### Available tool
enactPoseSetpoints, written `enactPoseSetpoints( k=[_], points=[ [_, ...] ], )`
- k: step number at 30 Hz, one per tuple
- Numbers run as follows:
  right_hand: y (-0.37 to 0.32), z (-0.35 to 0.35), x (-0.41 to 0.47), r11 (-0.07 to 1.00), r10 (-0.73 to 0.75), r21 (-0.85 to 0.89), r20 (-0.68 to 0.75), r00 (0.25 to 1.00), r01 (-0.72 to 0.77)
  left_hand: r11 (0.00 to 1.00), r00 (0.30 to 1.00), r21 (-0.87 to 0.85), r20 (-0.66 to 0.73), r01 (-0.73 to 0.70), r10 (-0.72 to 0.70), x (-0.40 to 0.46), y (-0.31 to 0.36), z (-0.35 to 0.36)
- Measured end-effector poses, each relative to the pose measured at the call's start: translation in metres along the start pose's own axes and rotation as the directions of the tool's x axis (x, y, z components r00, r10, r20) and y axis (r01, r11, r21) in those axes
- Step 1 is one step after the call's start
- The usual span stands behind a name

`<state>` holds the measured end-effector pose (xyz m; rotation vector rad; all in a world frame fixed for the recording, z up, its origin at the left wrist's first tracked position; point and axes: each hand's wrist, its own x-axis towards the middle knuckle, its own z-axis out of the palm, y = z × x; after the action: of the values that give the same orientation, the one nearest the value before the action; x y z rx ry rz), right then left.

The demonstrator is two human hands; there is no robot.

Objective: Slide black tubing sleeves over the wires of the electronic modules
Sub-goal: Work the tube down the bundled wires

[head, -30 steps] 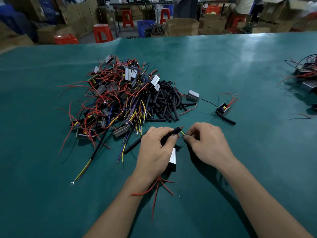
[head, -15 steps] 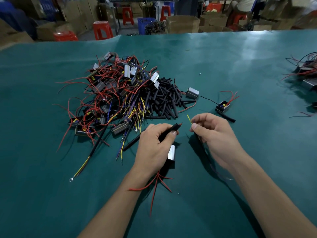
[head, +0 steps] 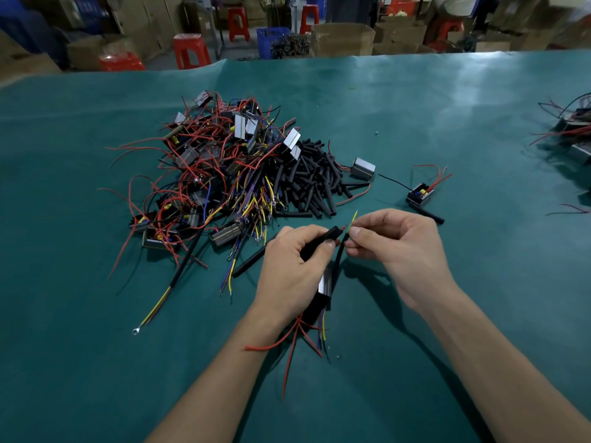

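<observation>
While the left hand (head: 295, 266) grips a black tubing sleeve (head: 323, 241) and a silver-sided module (head: 325, 282), the right hand (head: 399, 247) pinches a thin yellow wire (head: 352, 219).

Beyond the green table mat (head: 415, 100) — red stools (head: 191, 51) at eleven o'clock, cardboard boxes (head: 343, 38) and a blue crate (head: 268, 38) at twelve.

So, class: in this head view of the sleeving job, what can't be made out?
- Head view: module mostly hidden behind left hand.
- Head view: wire tips entering black sleeve too small to count.
- Head view: modules at right cut by frame edge.
- Head view: background boxes blurred.
</observation>
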<state>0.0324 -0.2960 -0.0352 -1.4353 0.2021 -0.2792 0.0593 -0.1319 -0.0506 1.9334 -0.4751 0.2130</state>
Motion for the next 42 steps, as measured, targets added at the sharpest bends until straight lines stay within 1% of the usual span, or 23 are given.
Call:
enactPoseSetpoints(
  k=[4,8,11,14,21,22,24,26,28,31,33,36,38,42],
  points=[
    [0.002,0.006,-0.003,0.999,-0.003,0.04,-0.036,0.999,0.004,1.0,1.0,0.002,-0.003,0.006,-0.006,0.0,-0.001,0.0],
    [0.003,0.013,-0.006,0.966,0.097,0.243,-0.033,0.995,-0.086,0.999,1.0,-0.013,0.007,0.029,-0.029,-0.001,-0.002,0.001],
    [0.005,0.018,-0.01,0.927,0.144,0.351,-0.003,0.99,-0.134,0.998,0.999,-0.04,0.009,0.049,-0.048,-0.001,-0.004,0.001],
    [0.004,0.021,-0.012,0.921,0.139,0.365,0.027,0.99,-0.139,0.992,0.996,-0.086,0.027,0.088,-0.086,0.001,-0.006,0.003],
    [0.0,0.019,-0.011,0.97,0.06,0.234,0.022,0.998,-0.064,0.988,0.991,-0.1,0.065,0.121,-0.115,0.001,-0.005,0.004],
    [0.0,0.019,-0.01,0.982,0.031,0.187,0.009,0.999,-0.032,0.99,0.991,-0.084,0.071,0.117,-0.111,0.001,-0.005,0.004],
    [-0.001,0.017,-0.008,0.998,-0.065,0.004,-0.027,0.997,0.065,0.993,0.992,-0.046,0.077,0.105,-0.101,0.001,-0.005,0.003],
    [-0.002,0.015,-0.005,0.975,-0.144,-0.178,-0.048,0.988,0.134,0.994,0.993,-0.043,0.075,0.099,-0.096,0.0,-0.004,0.002],
    [-0.005,0.012,-0.002,0.95,-0.188,-0.261,-0.027,0.982,0.174,0.994,0.994,-0.049,0.066,0.093,-0.09,0.0,-0.004,0.002],
    [-0.01,0.005,0.0,0.923,-0.23,-0.298,0.08,0.97,0.243,0.995,0.994,-0.039,0.065,0.089,-0.086,0.0,-0.004,0.003],
    [-0.012,0.0,0.002,0.908,-0.224,-0.333,0.128,0.966,0.255,0.997,0.995,-0.024,0.066,0.077,-0.075,-0.001,-0.003,0.002],
    [-0.012,-0.002,0.005,0.888,-0.21,-0.388,0.131,0.969,0.245,0.997,0.995,-0.011,0.069,0.072,-0.071,-0.001,-0.004,0.001],
    [-0.01,-0.002,0.005,0.891,-0.193,-0.395,0.12,0.974,0.225,0.997,0.995,-0.024,0.061,0.079,-0.078,-0.001,-0.004,0.001],
    [-0.006,-0.006,0.006,0.891,-0.192,-0.4,0.098,0.977,0.215,0.987,0.993,-0.111,0.029,0.116,-0.113,-0.001,-0.003,0.002]
  ],
)
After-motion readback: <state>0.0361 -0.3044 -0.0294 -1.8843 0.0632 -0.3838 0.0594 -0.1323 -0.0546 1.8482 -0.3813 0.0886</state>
